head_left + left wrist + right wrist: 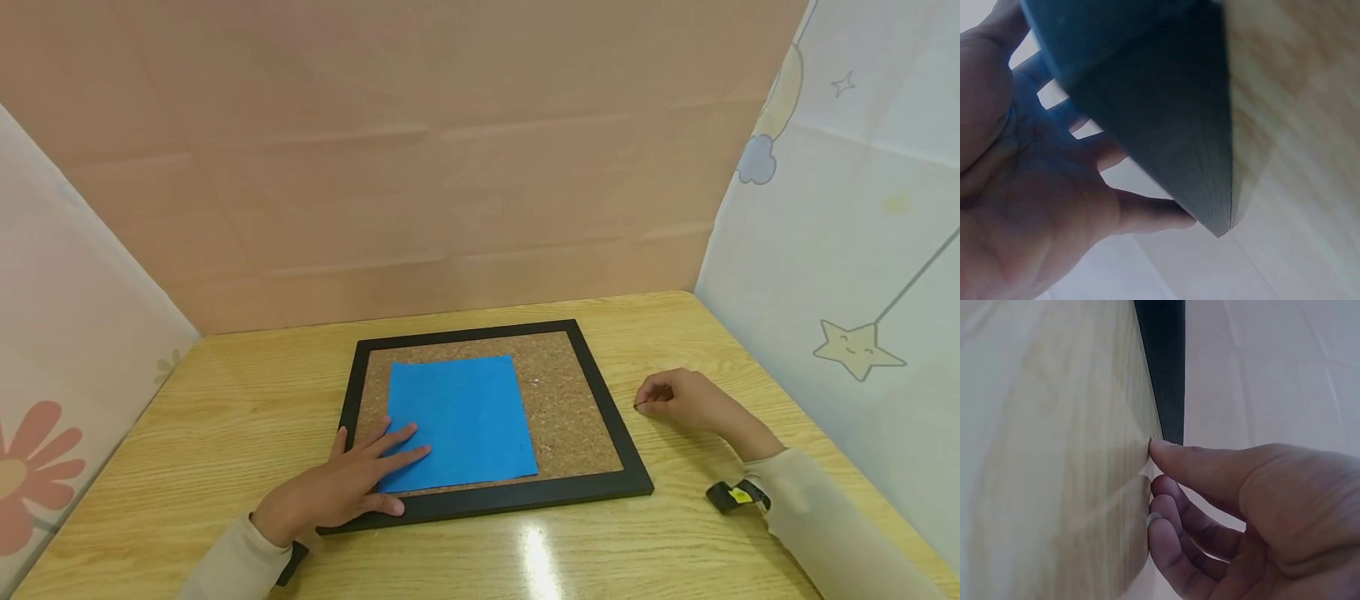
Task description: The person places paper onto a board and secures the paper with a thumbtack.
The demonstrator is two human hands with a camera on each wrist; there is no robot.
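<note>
Head view: left grip spread on blue sheet; right grip curled, hold unclear.

The bare left hand showed its palm, fingers apart and reaching over the edge of a black, straight-sided frame, which hid most fingertips. The frame's side tapered to a corner against a pale, wood-grained bench; a whitish surface lay beyond.

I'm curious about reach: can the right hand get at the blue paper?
Probably yes: the right hand is beside the board, and nothing tall appears between it and the blue paper.
</note>
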